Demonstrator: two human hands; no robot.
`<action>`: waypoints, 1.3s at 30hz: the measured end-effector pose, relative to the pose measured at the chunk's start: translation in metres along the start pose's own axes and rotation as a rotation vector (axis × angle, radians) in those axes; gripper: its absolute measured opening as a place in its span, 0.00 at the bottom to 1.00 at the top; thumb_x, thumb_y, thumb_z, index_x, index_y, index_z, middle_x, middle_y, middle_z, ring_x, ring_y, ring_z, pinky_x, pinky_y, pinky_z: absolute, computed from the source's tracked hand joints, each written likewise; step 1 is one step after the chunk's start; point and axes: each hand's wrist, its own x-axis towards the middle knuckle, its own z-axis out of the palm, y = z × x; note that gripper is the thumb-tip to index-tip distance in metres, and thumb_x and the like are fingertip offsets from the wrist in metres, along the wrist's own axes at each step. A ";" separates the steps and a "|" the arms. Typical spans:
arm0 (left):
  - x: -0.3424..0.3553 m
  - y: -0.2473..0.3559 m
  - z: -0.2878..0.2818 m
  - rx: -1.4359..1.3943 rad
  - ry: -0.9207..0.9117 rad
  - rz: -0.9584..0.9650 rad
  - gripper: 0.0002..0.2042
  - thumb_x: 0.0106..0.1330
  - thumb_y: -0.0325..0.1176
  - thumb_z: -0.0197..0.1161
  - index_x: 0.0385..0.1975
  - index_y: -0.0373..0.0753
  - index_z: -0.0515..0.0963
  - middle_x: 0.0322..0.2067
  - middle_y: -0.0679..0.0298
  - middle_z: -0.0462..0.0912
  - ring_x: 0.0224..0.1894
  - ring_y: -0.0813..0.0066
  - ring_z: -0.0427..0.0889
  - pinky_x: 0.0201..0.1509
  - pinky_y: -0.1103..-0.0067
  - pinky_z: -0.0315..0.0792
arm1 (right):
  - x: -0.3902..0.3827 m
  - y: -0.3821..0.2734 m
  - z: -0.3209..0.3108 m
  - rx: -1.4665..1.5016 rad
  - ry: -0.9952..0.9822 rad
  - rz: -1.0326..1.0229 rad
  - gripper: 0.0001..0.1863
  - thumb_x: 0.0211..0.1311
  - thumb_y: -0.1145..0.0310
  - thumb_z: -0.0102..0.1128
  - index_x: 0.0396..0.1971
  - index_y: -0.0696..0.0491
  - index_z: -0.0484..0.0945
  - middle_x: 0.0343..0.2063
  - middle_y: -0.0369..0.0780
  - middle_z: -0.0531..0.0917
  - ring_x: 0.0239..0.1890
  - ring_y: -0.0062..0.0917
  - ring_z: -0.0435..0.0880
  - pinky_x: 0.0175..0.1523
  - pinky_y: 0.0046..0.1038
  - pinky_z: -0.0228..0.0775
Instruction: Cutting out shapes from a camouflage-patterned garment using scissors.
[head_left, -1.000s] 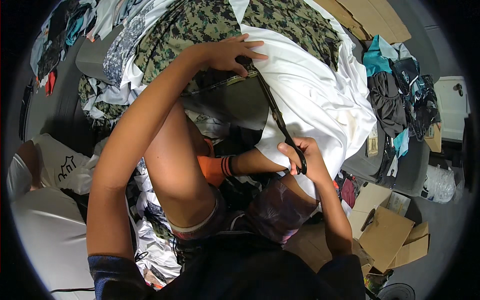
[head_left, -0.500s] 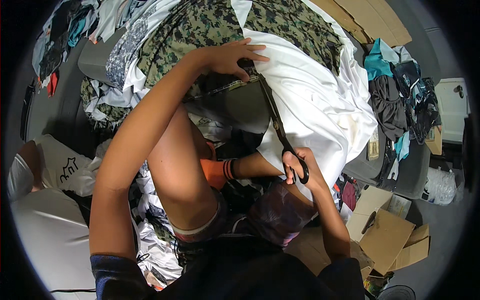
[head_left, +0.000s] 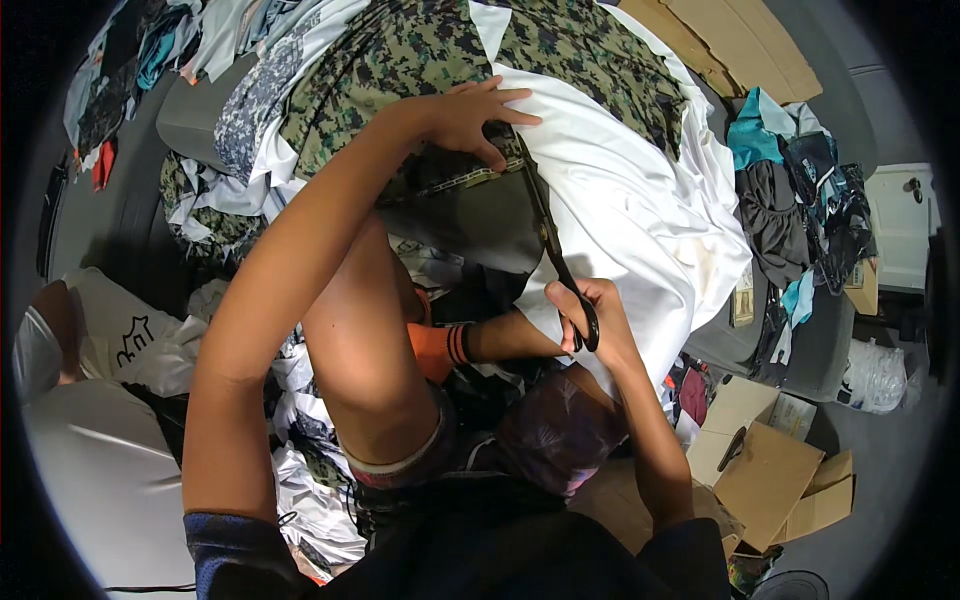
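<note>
My left hand [head_left: 478, 118] lies with fingers spread on the edge between camouflage cloth [head_left: 400, 65] and white cloth [head_left: 640, 190], holding nothing. In my right hand [head_left: 597, 318] is a large pair of black scissors [head_left: 547, 232], with fingers and thumb in the handle loops. The blades point away from me, toward my left hand, along the left edge of the white cloth. Just below my left hand a dark grey-green panel [head_left: 470, 225] shows, with a patterned strip along its top. Whether the blade tips have cloth between them is hard to make out.
My bent legs [head_left: 370, 350] are under and beside the cloth. Cardboard boxes [head_left: 765, 470] stand at lower right, and a flat cardboard sheet [head_left: 740, 45] lies at far right. Teal and black garments [head_left: 785, 180] hang over a grey seat. A person in white [head_left: 95, 470] is at left.
My right hand has moved slightly away from me and to the left with the scissors, and their handles look closer together. My left hand has stayed almost in place.
</note>
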 end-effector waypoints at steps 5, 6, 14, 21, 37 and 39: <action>-0.001 0.000 0.000 -0.002 -0.005 0.004 0.39 0.46 0.53 0.70 0.63 0.64 0.64 0.71 0.73 0.45 0.73 0.59 0.38 0.73 0.62 0.38 | 0.002 -0.003 0.005 -0.037 0.044 0.019 0.22 0.56 0.55 0.65 0.13 0.56 0.72 0.05 0.35 0.70 0.06 0.16 0.66 0.13 0.15 0.59; -0.001 0.000 0.000 -0.002 0.003 0.004 0.39 0.46 0.53 0.70 0.63 0.64 0.64 0.71 0.73 0.45 0.73 0.59 0.38 0.73 0.62 0.38 | 0.002 -0.003 0.006 -0.020 0.026 -0.007 0.22 0.56 0.55 0.65 0.13 0.56 0.72 0.05 0.35 0.70 0.06 0.16 0.66 0.13 0.15 0.59; -0.001 0.001 -0.002 0.025 -0.016 0.000 0.39 0.46 0.56 0.69 0.63 0.64 0.63 0.71 0.73 0.44 0.73 0.60 0.38 0.73 0.62 0.38 | -0.001 -0.007 0.012 -0.084 0.062 -0.016 0.22 0.60 0.56 0.61 0.11 0.52 0.70 0.04 0.34 0.70 0.05 0.15 0.66 0.14 0.13 0.57; -0.001 0.003 -0.004 0.023 -0.029 -0.016 0.39 0.46 0.56 0.69 0.63 0.64 0.63 0.71 0.73 0.44 0.73 0.60 0.38 0.73 0.62 0.38 | -0.001 -0.010 0.011 -0.068 0.047 -0.031 0.23 0.60 0.56 0.60 0.09 0.51 0.69 0.04 0.34 0.70 0.04 0.15 0.66 0.14 0.12 0.57; 0.000 0.001 -0.002 0.017 -0.020 -0.019 0.39 0.46 0.54 0.70 0.63 0.66 0.63 0.71 0.75 0.44 0.73 0.60 0.37 0.73 0.63 0.37 | 0.001 -0.006 0.007 -0.043 0.067 -0.023 0.24 0.56 0.57 0.66 0.09 0.53 0.68 0.04 0.35 0.68 0.04 0.16 0.64 0.12 0.16 0.57; 0.000 0.001 -0.001 0.015 -0.015 -0.013 0.39 0.46 0.54 0.70 0.63 0.66 0.63 0.71 0.75 0.44 0.73 0.60 0.37 0.73 0.63 0.37 | 0.001 -0.006 0.007 -0.035 0.063 -0.030 0.24 0.56 0.57 0.66 0.09 0.53 0.68 0.04 0.35 0.68 0.04 0.16 0.64 0.12 0.16 0.57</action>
